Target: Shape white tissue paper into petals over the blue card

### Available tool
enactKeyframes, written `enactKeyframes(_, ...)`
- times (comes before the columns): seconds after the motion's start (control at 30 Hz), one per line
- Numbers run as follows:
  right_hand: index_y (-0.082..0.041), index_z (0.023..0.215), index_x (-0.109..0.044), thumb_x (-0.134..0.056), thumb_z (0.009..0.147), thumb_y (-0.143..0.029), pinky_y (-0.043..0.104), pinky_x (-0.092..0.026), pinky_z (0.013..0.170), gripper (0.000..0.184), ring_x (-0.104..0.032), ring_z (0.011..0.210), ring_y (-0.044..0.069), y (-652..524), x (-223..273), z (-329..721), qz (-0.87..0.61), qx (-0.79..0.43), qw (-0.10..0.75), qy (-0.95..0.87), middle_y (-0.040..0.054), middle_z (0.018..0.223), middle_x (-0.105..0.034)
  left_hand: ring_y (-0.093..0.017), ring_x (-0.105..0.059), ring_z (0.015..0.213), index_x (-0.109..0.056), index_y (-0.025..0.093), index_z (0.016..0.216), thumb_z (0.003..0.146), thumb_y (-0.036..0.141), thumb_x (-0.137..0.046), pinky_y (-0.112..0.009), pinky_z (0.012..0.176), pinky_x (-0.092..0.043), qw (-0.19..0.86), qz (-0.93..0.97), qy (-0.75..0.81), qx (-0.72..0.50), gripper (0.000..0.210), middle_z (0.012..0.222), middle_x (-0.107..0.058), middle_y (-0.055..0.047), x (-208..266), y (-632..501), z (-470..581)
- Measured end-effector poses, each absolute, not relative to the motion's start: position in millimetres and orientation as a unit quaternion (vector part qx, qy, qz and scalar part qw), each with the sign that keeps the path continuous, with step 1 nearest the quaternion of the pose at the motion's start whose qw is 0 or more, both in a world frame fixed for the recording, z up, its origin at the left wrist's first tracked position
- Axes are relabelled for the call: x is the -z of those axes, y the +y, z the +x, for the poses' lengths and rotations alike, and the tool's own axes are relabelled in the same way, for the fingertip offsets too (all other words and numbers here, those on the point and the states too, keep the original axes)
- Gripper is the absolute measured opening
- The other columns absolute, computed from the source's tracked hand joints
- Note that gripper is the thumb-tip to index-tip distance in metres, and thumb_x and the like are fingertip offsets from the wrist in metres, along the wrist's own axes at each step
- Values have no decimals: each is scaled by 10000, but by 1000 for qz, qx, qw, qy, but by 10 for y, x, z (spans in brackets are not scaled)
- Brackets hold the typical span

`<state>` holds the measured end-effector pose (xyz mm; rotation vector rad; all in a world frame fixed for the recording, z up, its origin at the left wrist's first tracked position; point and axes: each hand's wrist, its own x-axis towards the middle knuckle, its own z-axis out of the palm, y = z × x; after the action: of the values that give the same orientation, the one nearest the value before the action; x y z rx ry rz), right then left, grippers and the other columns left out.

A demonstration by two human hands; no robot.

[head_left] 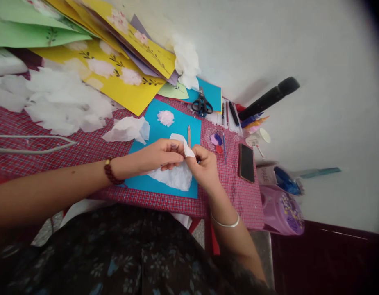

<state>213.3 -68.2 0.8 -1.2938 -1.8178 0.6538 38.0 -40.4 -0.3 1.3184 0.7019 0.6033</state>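
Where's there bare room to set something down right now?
Best is the checked tablecloth between the right hand and the phone, nearer than the paint dish. A smaller patch of blue sheet lies between the paper flower and the pencil. It's crowded on the left, with white paper piled beside yellow cards, and along the wall, with scissors and pens.

Soft, fairly even light fills the middle of the frame; its source is out of view. The wall [330, 106] at upper right looks dull grey, with a faint shadow beside the black cylindrical object [269, 98]. The dark floral garment [124, 254] sinks into murk along the bottom. Black vignetting cuts the upper right corner. Wide-angle distortion stretches the edges, fine detail is smeared, and the white paper pile [63, 102] at left looks washed out.
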Motion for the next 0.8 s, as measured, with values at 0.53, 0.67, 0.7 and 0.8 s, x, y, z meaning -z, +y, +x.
enactKeyframes(0.53, -219, 597, -343, -532, 780, -200, 254, -276, 522, 264, -350, 503, 79, -697, 28, 2119, -511, -248, 289, -771, -66, 545, -365, -62, -499, 464, -473, 167, 629, 692, 168, -632, -165, 433, -397, 739, 447, 350, -362, 171, 567, -546, 28, 2, -314, 366)
enactKeyframes(0.67, -217, 600, -356, -537, 824, -247, 254, -274, 521, 289, -353, 519, 81, -682, 73, 2136, -501, -297, 299, -756, -60, 559, -363, -90, -575, 554, -529, 171, 818, 729, 203, -656, -201, 511, -477, 749, 465, 302, -363, 158, 700, -628, 8, -40, -326, 337)
enactKeyframes(0.7, -216, 602, -366, -533, 834, -261, 253, -272, 519, 290, -350, 522, 81, -677, 84, 2141, -499, -315, 302, -749, -59, 562, -363, -93, -583, 577, -549, 169, 886, 739, 196, -646, -213, 536, -489, 737, 493, 290, -361, 178, 743, -642, -1, -39, -334, 333)
enactKeyframes(0.8, -214, 599, -384, -537, 850, -308, 246, -272, 511, 309, -333, 529, 80, -662, 101, 2149, -487, -373, 306, -728, -59, 565, -360, -88, -561, 622, -595, 166, 972, 747, 165, -629, -214, 584, -470, 653, 609, 276, -356, 227, 774, -625, 5, -17, -363, 330)
